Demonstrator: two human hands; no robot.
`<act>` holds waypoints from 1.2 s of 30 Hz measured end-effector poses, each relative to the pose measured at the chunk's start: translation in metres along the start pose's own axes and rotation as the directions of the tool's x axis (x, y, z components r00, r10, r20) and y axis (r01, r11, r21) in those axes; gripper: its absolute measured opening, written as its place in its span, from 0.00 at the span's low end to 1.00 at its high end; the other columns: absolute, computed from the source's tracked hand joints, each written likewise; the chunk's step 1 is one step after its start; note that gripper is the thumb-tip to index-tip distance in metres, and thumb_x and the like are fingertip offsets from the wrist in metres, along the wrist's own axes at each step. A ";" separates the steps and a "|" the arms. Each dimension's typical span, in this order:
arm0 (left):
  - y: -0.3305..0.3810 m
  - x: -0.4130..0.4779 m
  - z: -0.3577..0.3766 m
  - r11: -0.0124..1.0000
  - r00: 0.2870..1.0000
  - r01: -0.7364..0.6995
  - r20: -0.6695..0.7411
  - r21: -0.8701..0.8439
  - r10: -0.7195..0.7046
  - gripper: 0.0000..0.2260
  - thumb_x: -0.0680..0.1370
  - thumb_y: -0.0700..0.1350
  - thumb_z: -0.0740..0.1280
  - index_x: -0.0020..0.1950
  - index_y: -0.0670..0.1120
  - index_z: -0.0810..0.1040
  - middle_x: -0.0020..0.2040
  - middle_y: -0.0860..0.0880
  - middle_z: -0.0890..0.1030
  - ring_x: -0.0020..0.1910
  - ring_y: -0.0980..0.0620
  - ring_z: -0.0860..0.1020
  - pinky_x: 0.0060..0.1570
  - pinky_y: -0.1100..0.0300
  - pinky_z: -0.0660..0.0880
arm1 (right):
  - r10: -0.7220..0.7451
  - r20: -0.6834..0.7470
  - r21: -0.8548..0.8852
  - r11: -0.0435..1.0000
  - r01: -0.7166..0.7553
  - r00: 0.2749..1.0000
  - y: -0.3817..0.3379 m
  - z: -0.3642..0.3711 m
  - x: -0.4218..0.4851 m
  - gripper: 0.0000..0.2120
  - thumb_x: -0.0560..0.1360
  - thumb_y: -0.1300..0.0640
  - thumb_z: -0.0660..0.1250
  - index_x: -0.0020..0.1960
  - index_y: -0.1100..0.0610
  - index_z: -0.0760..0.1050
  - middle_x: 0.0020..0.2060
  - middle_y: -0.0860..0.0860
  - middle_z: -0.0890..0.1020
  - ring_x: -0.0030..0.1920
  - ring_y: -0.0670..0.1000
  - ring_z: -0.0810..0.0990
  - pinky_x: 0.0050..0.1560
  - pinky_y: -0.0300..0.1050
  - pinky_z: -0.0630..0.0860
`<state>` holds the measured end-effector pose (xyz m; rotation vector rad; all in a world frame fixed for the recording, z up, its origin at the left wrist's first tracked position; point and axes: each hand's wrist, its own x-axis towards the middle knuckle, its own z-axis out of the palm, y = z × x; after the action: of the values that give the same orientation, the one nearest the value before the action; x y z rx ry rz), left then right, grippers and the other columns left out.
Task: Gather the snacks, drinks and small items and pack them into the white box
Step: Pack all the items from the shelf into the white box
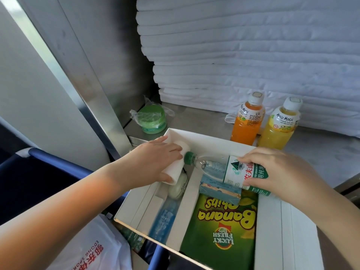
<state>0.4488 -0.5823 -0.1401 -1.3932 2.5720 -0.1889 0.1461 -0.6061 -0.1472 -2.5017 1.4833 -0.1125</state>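
The right hand (282, 172) has its grip closed round the label end of a clear plastic water bottle (233, 170). The bottle lies crosswise over the white cardboard box (204, 137), with its green cap pointing away from that grip. The left hand (155, 158) clasps a white paper cup (176, 169). An orange juice bottle (246, 121) stands on the tabletop beyond the right grip.

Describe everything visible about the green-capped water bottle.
The water bottle is clear plastic with a green screw cap and a white-and-green label bearing Chinese characters. It lies tilted, nearly on its side, in the white box, cap pointing left, over a small blue carton. The right hand grips its labelled end.
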 end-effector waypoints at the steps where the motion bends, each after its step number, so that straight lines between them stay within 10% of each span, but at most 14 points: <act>1: 0.001 0.000 0.000 1.000 1.000 -0.002 0.003 0.005 0.002 0.29 0.74 0.64 0.61 0.70 0.49 0.67 0.70 0.52 0.68 0.69 0.50 0.67 0.63 0.66 0.26 | -0.001 -0.001 0.001 1.000 0.001 1.000 0.000 0.001 0.000 0.26 0.67 0.42 0.72 0.64 0.39 0.72 0.57 0.33 0.72 0.47 0.36 0.65 0.39 0.32 0.66; 19: 0.009 0.004 -0.006 0.998 0.990 0.043 -0.135 -0.052 -0.050 0.36 0.74 0.68 0.46 0.76 0.52 0.39 0.77 0.55 0.44 0.73 0.58 0.34 0.64 0.66 0.25 | -0.106 -0.295 0.069 0.989 0.132 0.950 0.001 -0.012 -0.011 0.18 0.73 0.43 0.62 0.60 0.46 0.76 0.51 0.36 0.75 0.46 0.39 0.75 0.36 0.30 0.68; 30: 0.007 0.024 -0.001 0.981 0.988 0.109 -0.089 -0.161 -0.124 0.34 0.72 0.68 0.38 0.72 0.55 0.29 0.74 0.55 0.31 0.72 0.56 0.30 0.66 0.63 0.27 | -0.058 -0.538 -0.106 0.994 0.001 0.841 0.016 -0.032 0.032 0.34 0.70 0.51 0.69 0.72 0.57 0.62 0.70 0.58 0.64 0.70 0.60 0.61 0.68 0.57 0.62; 36: 0.007 0.024 0.003 0.980 0.986 0.123 -0.095 -0.156 -0.138 0.34 0.74 0.67 0.38 0.74 0.54 0.30 0.74 0.54 0.31 0.72 0.56 0.30 0.67 0.62 0.28 | -0.036 -0.409 -0.188 0.981 -0.046 0.912 0.017 -0.037 0.068 0.36 0.73 0.53 0.70 0.75 0.57 0.57 0.74 0.57 0.61 0.72 0.59 0.61 0.71 0.56 0.57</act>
<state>0.4310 -0.5982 -0.1477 -1.6500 2.6272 -0.0933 0.1579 -0.6786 -0.1188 -2.7520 1.7284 -0.5519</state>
